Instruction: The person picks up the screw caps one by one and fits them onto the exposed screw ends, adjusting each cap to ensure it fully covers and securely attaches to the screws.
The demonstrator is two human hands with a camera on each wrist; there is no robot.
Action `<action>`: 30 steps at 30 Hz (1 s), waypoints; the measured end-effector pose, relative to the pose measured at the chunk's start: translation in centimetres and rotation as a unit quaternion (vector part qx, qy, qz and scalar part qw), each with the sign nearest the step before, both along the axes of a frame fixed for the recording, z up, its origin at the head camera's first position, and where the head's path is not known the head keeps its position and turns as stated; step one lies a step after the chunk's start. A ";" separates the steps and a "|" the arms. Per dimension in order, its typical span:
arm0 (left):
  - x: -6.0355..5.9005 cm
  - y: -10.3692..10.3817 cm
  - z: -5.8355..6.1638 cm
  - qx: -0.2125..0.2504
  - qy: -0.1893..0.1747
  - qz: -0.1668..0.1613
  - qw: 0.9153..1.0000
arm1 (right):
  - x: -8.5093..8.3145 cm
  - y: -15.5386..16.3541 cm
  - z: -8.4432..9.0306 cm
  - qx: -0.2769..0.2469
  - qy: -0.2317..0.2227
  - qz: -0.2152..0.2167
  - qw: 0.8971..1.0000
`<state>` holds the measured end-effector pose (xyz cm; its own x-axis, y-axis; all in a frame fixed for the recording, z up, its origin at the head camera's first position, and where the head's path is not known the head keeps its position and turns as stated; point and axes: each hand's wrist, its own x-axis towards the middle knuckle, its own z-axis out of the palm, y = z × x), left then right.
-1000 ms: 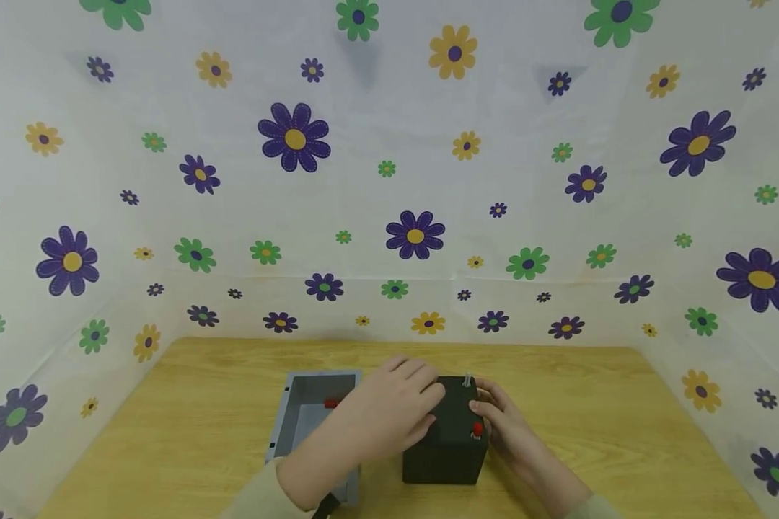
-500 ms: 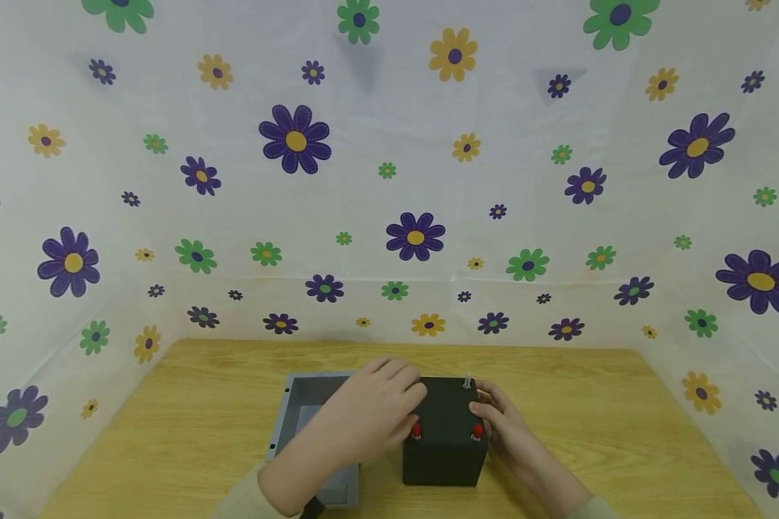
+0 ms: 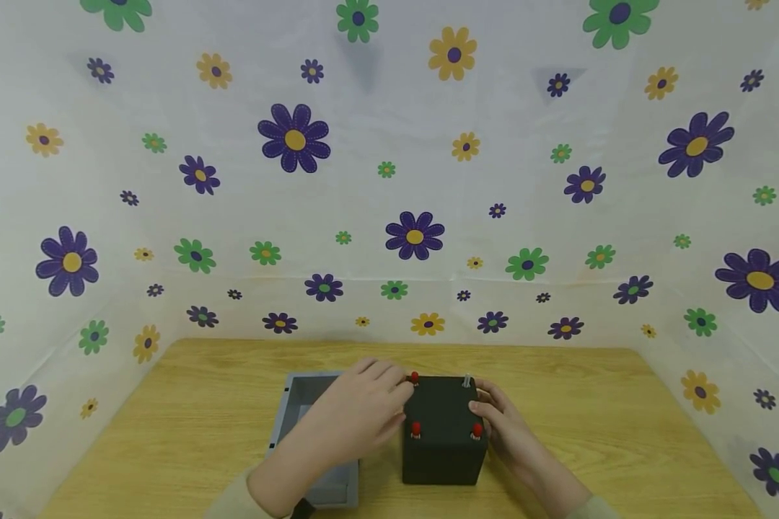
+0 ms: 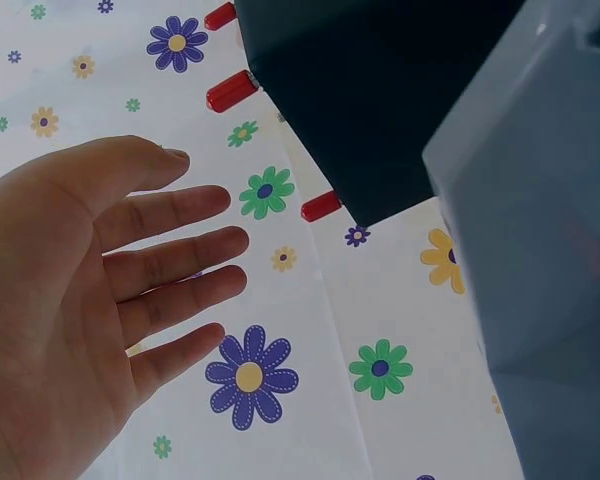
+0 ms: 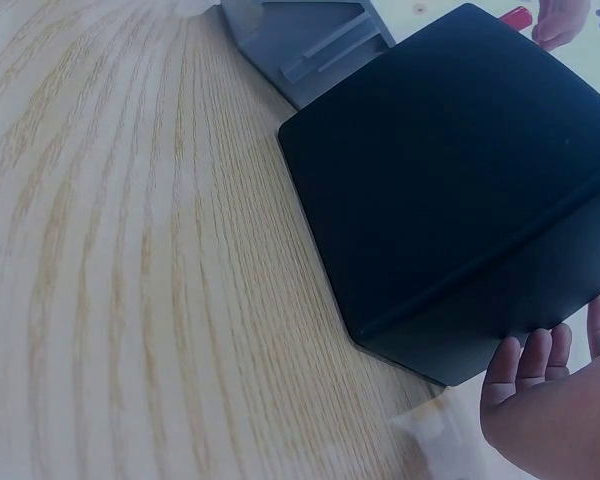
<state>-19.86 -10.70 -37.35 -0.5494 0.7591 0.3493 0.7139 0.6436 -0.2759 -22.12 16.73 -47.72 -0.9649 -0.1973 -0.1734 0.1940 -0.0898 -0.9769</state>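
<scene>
A black box [image 3: 443, 412] stands on the table with small posts at its top corners. Red caps cover three of them, among them the front-left cap [image 3: 416, 429]; the back-right post [image 3: 467, 381] is bare and clear or metallic. My left hand [image 3: 363, 411] is beside the box's left edge, over the grey tray. In the left wrist view its fingers [image 4: 180, 252] are spread and loosely extended, holding nothing. My right hand [image 3: 503, 425] rests against the box's right side, thumb at the top edge; the right wrist view shows its fingertips [image 5: 533, 352] touching that side.
The grey open tray [image 3: 279, 425] stands just left of the black box, partly hidden under my left forearm. A wooden table [image 3: 591, 418] lies beneath everything. White flowered cloth [image 3: 526, 216] walls the table at the back and sides.
My left hand has drawn back leftward from above the box, uncovering the two left red caps. A red piece seen earlier in the tray is now hidden. My right hand has stayed put.
</scene>
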 end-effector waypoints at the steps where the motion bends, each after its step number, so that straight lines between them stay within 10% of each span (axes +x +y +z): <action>1: 0.0 -0.1 0.0 0.001 0.000 0.001 1.000 | 0.0 0.0 0.0 -0.001 0.000 -0.002 1.000; 30: -0.5 -3.1 -1.8 0.033 -0.025 0.025 0.999 | 0.0 0.0 0.1 0.001 -0.004 -0.004 1.000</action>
